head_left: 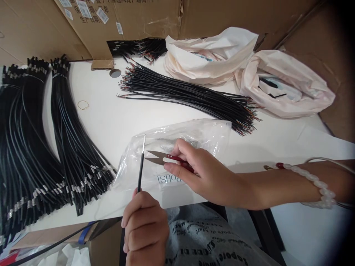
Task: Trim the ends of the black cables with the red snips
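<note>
My left hand is closed around a black cable that stands up out of the fist. The cable's upper end is silvery, with the black jacket ending below it. In my right hand is a pair of thread snips with red handles. Its two pointed blades are parted and point left, with their tips close beside the cable where the jacket meets the silvery part. Whether the blades touch the cable I cannot tell. Under both lies a clear plastic bag with printed letters and greyish contents.
A bundle of black cables with bare coloured wire ends lies behind the bag. Tied cable bundles cover the left side. Two pale bags with scraps stand at the back right, before cardboard walls. A rubber band lies on the white table.
</note>
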{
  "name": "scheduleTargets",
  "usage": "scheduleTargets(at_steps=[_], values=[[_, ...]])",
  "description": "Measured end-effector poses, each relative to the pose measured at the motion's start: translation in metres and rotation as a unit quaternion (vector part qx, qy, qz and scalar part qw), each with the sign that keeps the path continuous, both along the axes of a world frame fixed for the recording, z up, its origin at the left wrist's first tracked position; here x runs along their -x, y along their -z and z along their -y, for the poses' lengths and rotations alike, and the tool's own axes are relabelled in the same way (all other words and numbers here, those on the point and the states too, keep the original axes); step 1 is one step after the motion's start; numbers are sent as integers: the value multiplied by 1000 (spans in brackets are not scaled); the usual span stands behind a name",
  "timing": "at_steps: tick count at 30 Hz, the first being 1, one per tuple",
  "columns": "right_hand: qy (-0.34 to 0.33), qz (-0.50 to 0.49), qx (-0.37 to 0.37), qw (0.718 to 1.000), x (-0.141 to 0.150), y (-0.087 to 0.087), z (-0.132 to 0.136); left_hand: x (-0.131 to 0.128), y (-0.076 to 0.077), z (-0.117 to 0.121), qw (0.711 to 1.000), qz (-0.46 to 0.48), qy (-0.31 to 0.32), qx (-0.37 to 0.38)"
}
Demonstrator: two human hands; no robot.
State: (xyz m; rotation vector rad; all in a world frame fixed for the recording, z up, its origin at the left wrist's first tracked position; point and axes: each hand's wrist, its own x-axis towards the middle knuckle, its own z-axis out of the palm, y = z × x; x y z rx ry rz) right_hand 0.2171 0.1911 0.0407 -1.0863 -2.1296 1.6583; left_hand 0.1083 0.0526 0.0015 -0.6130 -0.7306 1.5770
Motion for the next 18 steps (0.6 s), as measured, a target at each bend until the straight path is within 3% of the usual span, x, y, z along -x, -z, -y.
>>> scheduleTargets(at_steps=[3, 5, 7, 9, 12, 15, 18], values=[[-6, -6, -7, 1000, 2, -1, -1, 9, -4, -2, 984, -129, 113, 51], [-13, -1, -5, 1000, 3, -1, -3, 11, -8, -4, 947, -237, 193, 103], [-18, 1, -4, 1000, 3, -1, -3, 8, -11, -6, 891, -352, 154, 240], [-19, -3, -11, 1000, 3, -1, -3, 1, -15, -9, 813, -448, 109, 355], [-19, 1, -17, 1000, 3, 0, -3, -7, -22, -16, 719, -524, 76, 451], [-25, 8, -9, 1000, 4, 0, -3, -6, -26, -21, 685, -531, 82, 492], [-33, 16, -5, 999, 5, 0, -4, -2, -18, -14, 686, -518, 121, 497]])
